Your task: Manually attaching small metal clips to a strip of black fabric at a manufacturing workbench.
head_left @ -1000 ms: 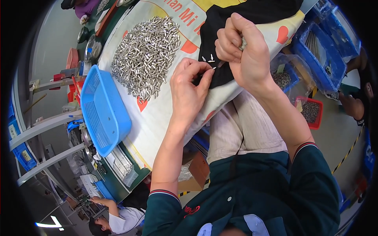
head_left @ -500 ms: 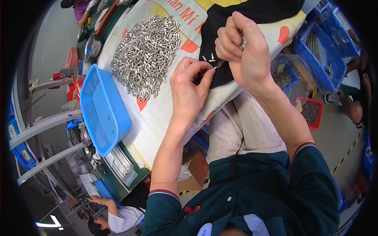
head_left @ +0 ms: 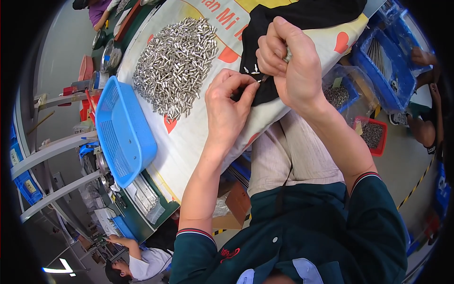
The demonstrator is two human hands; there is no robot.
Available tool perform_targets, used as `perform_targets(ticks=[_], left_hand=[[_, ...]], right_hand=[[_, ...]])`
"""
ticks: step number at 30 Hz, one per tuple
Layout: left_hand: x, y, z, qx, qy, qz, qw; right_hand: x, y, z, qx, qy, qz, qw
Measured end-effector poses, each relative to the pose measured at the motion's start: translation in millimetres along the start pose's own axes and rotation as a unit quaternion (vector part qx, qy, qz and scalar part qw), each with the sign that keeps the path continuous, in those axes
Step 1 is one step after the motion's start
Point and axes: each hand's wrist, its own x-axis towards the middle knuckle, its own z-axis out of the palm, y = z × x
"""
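My left hand (head_left: 228, 102) is closed in a pinch, with a small silvery metal part (head_left: 258, 81) between thumb and forefinger. Beside it, my right hand (head_left: 298, 66) forms a fist round a slim hand tool (head_left: 288, 55) with a pale handle. The tool's narrow dark tip comes out below the fist, close to the pinched part; whether they touch I cannot tell. Under both hands lies a black cloth (head_left: 257, 33), where a few loose metal parts (head_left: 255, 69) rest. A large heap of similar silvery parts (head_left: 177, 66) spreads to the left on the printed table cover (head_left: 177, 156).
A blue perforated basket (head_left: 125, 137) stands at the table's left edge, with a few tiny bits inside. On the right are blue crates (head_left: 378, 66) and a red bin of small parts (head_left: 372, 137). Other people (head_left: 142, 260) sit at lower left, upper left and far right.
My right fist has shifted slightly to the left and down, its fingers a little turned. The left hand keeps its pinch in nearly the same spot.
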Motion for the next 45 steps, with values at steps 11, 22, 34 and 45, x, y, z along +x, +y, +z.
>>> perform_targets(ticks=[11, 22, 34, 45], left_hand=[[-3.4, 0.3, 0.1, 0.043, 0.045, 0.072, 0.995], [11.9, -0.2, -39.2, -0.729, 0.03, -0.227, 0.645], [29.1, 17.1, -8.6, 0.249, -0.093, 0.112, 0.958], [31.5, 6.5, -18.2, 0.271, -0.19, 0.168, 0.929]], right_hand=[[9.9, -4.9, -9.7, -0.014, -0.007, -0.03, 0.999], [9.9, -3.4, -16.4, -0.011, -0.009, -0.032, 0.999], [8.9, -3.8, -8.4, -0.014, -0.007, -0.033, 0.999], [4.9, 3.6, -7.1, -0.023, -0.023, -0.058, 0.998]])
